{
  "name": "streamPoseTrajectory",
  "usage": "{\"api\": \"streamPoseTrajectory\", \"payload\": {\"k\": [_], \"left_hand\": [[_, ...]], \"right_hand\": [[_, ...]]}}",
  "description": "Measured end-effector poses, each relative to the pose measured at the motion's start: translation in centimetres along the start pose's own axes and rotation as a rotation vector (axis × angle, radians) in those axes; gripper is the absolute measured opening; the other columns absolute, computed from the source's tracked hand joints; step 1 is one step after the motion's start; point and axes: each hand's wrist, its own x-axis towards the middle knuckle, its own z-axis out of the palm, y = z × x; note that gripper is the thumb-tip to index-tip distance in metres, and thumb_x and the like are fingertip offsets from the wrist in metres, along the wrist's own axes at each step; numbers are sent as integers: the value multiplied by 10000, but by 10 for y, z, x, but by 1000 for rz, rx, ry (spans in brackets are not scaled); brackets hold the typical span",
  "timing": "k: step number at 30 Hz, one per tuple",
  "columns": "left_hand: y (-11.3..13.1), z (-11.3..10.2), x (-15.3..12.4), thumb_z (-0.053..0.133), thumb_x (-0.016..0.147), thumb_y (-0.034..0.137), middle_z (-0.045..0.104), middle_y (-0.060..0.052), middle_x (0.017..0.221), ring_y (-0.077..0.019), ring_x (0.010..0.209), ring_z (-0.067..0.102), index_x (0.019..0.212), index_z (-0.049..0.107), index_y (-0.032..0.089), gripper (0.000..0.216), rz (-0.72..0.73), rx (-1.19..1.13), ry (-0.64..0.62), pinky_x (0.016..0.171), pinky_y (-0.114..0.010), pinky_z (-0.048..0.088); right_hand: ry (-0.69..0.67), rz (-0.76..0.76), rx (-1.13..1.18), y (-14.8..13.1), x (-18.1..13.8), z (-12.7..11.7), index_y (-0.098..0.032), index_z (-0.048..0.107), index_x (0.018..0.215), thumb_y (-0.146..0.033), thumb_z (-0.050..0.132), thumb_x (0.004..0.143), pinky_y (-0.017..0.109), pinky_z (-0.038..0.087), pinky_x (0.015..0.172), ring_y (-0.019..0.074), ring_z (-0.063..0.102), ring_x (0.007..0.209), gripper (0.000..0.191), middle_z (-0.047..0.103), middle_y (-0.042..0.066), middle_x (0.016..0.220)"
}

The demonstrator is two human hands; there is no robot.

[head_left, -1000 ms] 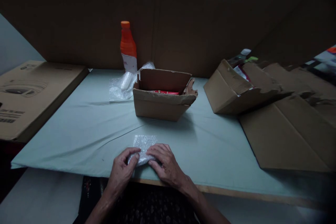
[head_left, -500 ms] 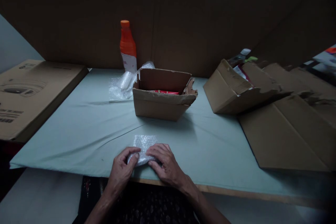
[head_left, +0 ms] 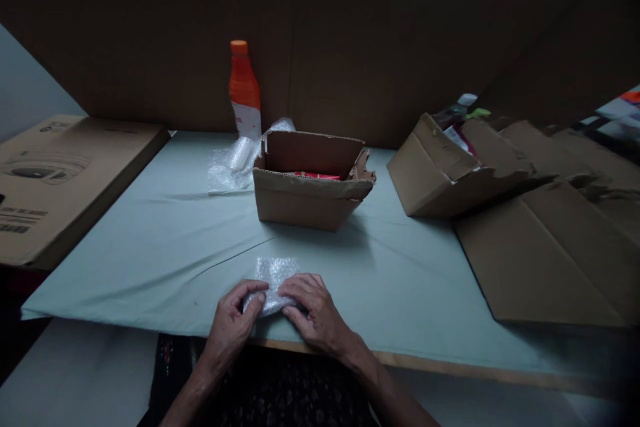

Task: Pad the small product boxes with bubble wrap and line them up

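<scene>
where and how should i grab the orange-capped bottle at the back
Probably best with the fingers around the bottle just below its cap, coming from the front left. It stands roughly upright, its top is narrower and uncovered, while bubble wrap lies before its base and a cardboard wall rises behind.

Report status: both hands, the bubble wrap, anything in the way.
Left hand, right hand: both holding bubble wrap over pale green cloth. Wrap's far end uncovered. Open cardboard box beyond it, apart from both hands.
</scene>
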Motion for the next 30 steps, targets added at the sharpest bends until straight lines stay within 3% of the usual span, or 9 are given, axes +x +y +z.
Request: {"api": "streamPoseTrajectory", "payload": {"k": [26,30], "left_hand": [[-2,1,5,591,833,410,746,-51,918,-213,851,650,942,762,193,297,63,-10,-20,758,-301,481],[1,0,5,585,826,419,742,-50,895,-197,779,633,942,763,187,315,34,-10,-25,707,-292,469]], "right_hand": [[5,7,7,1,1,-1,-233,657,1066,-137,654,866,416,421,941,229,617,1053,221,731,34,1070],[-3,13,23,1,2,-3,-232,662,1053,-159,641,873,428,421,944,237,616,1054,196,733,38,1063]]}}
